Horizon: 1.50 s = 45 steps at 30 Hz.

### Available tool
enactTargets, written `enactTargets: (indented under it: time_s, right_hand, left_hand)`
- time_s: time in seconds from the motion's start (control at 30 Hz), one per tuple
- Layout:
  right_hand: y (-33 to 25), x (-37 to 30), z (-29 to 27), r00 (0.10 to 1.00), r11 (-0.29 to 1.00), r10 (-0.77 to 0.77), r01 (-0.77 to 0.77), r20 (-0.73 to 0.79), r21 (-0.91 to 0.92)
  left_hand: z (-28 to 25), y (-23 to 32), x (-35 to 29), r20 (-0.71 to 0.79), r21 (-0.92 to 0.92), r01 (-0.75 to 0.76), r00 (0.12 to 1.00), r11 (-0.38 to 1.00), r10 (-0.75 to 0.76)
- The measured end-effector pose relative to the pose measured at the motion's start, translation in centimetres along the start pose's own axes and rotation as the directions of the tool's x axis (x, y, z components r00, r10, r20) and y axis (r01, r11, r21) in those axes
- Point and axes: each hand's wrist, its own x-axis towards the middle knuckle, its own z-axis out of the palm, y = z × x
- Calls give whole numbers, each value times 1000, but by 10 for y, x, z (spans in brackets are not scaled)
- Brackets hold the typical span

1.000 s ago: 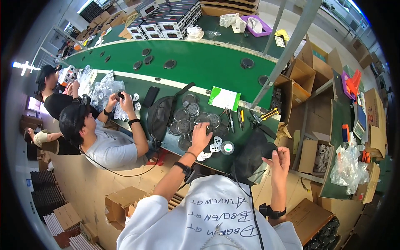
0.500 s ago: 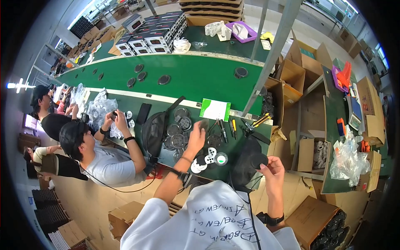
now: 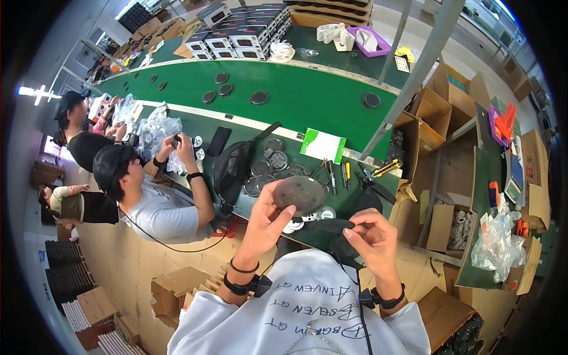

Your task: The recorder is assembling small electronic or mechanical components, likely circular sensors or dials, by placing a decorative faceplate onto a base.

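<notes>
My left hand (image 3: pixel 267 214) grips a dark, see-through round disc (image 3: pixel 302 196) by its edge, held up over the bench with its face toward me. My right hand (image 3: pixel 374 238) pinches a thin black disc (image 3: pixel 332 225) between thumb and fingers; it is seen nearly edge-on, just right of and below the first disc. Beyond my left hand, several dark round discs (image 3: pixel 273 160) lie in a loose pile. White round pieces (image 3: pixel 290 228) and a small round piece with a green mark (image 3: pixel 326 213) are partly hidden behind my hands.
A black bag (image 3: pixel 232 173), a phone (image 3: pixel 219 141), a green-and-white packet (image 3: pixel 322 145), pliers (image 3: pixel 326 170) and a yellow-handled tool (image 3: pixel 346 173) lie on the bench. Round dark parts (image 3: pixel 258 97) sit on the green belt (image 3: pixel 307 97). At left a co-worker (image 3: pixel 148 189) handles a small part.
My left hand has come back from near the pile and turned its disc toward me. My right hand has moved left with its disc, bringing the two close. The view has shifted slightly.
</notes>
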Motion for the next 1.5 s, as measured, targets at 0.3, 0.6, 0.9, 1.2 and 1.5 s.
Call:
enactTargets:
  time_s: [0.3, 0.6, 0.9, 1.2, 1.5]
  right_hand:
    - [1, -2, 7, 966, 961, -250, 255, 59, -103]
    - [-19, -10, 15, 952, 865, -307, 288, 20, -411]
    - [-25, -10, 7, 884, 779, -460, 446, 81, -440]
    - [-38, -12, 11, 916, 802, -393, 386, 84, -456]
    - [-41, -12, 13, 913, 792, -402, 383, 67, -475]
  left_hand:
    - [17, -3, -16, -58, -12, 2, 998, 1000, -3]
    - [29, 6, -21, -50, 217, -75, 995, 973, 88]
    - [28, 10, -28, 35, 401, -291, 952, 869, 303]
    - [33, 15, -24, 147, 426, -462, 883, 778, 445]
    - [32, 13, -24, 168, 420, -464, 884, 780, 436]
